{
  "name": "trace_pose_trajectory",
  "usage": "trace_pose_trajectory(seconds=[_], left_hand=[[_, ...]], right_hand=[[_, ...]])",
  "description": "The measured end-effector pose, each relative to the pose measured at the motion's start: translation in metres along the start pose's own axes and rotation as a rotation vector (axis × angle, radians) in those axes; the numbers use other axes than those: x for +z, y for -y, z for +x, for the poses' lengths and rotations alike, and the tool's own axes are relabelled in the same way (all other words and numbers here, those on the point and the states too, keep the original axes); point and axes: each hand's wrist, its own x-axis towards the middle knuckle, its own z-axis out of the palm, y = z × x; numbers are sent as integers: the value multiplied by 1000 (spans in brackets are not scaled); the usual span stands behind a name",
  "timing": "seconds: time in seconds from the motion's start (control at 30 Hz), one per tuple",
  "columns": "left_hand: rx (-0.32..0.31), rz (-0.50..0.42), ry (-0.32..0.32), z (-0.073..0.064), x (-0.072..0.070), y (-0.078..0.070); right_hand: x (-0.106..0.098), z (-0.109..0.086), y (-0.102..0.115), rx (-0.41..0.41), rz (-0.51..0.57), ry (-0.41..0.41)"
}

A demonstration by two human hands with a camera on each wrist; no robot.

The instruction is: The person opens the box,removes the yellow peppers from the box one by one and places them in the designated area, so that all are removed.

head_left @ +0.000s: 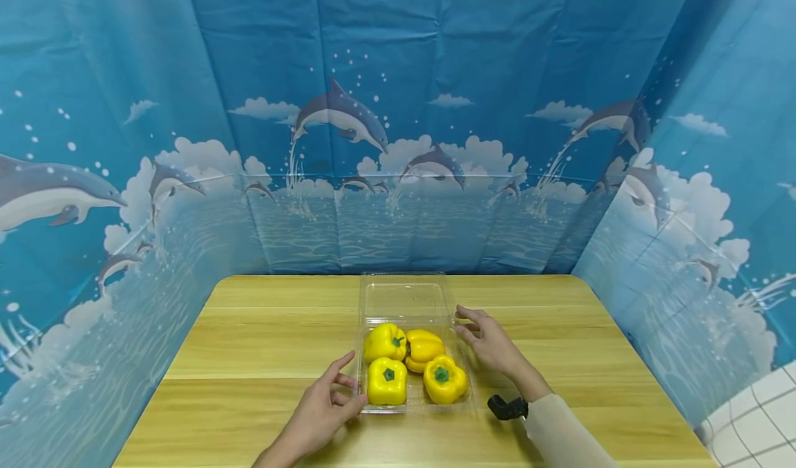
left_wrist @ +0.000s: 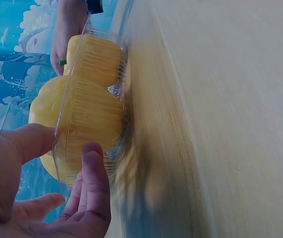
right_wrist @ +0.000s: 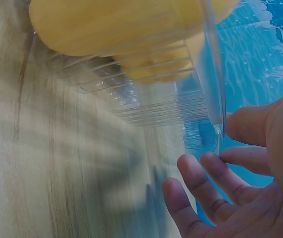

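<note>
A clear plastic clamshell box stands on the table with its lid folded back at the far side. Several yellow bell peppers with green stems sit inside it. At the box's left side, my left hand has its thumb at the rim and curled fingers along the ribbed wall. My right hand is at the far right, by the hinge. There its thumb and a finger pinch the rim's edge, while the other fingers are spread below.
A pale wooden table carries the box near its middle. Blue curtains printed with dolphins hang behind it and on both sides. On the right wrist is a black device, next to a light sleeve.
</note>
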Motion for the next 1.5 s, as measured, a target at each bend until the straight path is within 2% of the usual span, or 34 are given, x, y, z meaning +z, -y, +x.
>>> trace_pose_trajectory(seconds=[0.27, 0.43, 0.8, 1.07, 1.3, 1.4, 1.5], left_hand=[[7, 35, 13, 2, 1, -2], [18, 74, 22, 3, 0, -4], [35, 186, 10, 6, -2, -6], [122, 428, -10, 10, -2, -9], [213, 669, 20, 18, -10, -8], [241, 716, 41, 21, -14, -8], [239, 738, 72, 25, -17, -9]], right_hand=[[2, -3, 3, -14, -33, -22], [0, -7, 7, -25, -91, -35], [-2, -18, 20, -128, -231, -61], [-6, -29, 36, -191, -310, -40], [-11, -37, 46, -200, -348, 64], [-14, -41, 50, -199, -353, 109], [-15, -45, 53, -206, -359, 132]])
